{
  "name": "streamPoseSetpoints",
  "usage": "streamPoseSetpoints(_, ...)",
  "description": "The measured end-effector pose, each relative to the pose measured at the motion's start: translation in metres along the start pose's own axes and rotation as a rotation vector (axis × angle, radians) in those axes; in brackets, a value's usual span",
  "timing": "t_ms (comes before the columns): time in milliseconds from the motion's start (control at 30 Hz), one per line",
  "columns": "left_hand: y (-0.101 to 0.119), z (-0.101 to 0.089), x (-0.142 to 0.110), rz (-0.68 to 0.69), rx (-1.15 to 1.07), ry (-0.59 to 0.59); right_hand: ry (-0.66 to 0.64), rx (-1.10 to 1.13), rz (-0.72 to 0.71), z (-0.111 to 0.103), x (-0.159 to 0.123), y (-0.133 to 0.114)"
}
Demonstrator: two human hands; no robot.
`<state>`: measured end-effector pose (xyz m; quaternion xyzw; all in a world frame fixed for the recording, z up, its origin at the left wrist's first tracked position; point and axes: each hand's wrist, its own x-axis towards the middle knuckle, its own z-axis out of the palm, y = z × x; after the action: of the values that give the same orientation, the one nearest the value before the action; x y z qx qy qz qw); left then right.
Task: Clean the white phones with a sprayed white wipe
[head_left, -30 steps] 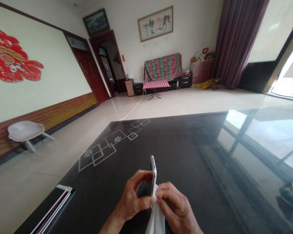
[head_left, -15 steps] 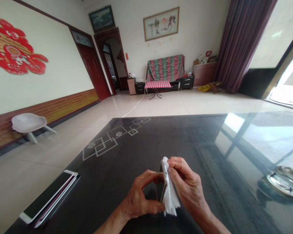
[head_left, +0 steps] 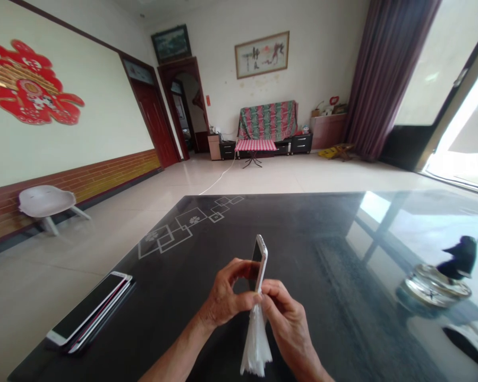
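A white-edged smartphone (head_left: 262, 263) stands upright on edge above the dark table, its dark screen turned to the left. My left hand (head_left: 231, 297) grips it from the left, thumb at the near end and fingers on the screen side. Pinched in my right hand (head_left: 284, 313) is a white tissue (head_left: 257, 345), pressed against the phone's lower near edge. The tissue's loose end hangs down toward me. My right fingertips are partly hidden behind the tissue and phone.
Several stacked phones (head_left: 91, 307) lie at the table's left edge. To the right, a glass ornament (head_left: 436, 286) with a dark figure stands on the glossy black table (head_left: 302, 223). A white chair (head_left: 48, 201) is on the floor at left.
The phone has been raised and turned so its top points up and away. My right hand and the tissue have slid down from the phone's upper side to its near lower edge.
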<state>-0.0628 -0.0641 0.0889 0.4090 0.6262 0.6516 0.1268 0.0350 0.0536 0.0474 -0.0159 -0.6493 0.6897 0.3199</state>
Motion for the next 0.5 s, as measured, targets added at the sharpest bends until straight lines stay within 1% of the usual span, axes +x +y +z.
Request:
streamPoseSetpoints(100,-0.002,0.002,-0.004,-0.020,0.014,0.016,0.003,-0.006,-0.003,-0.001,-0.006,-0.008)
streamPoseSetpoints(233,-0.001,0.005,-0.016,-0.044,0.009,-0.035,0.012,-0.006,-0.072,-0.005,-0.008,-0.019)
streamPoseSetpoints(367,0.008,0.008,-0.028,-0.052,0.065,-0.076,0.041,-0.026,-0.129,-0.011,-0.004,-0.029)
streamPoseSetpoints(467,0.018,0.012,-0.034,-0.039,0.173,-0.108,0.107,-0.028,-0.140,-0.017,0.003,-0.034)
streamPoseSetpoints(500,0.019,0.012,-0.036,-0.034,0.207,-0.126,0.131,-0.027,-0.125,-0.019,0.007,-0.035)
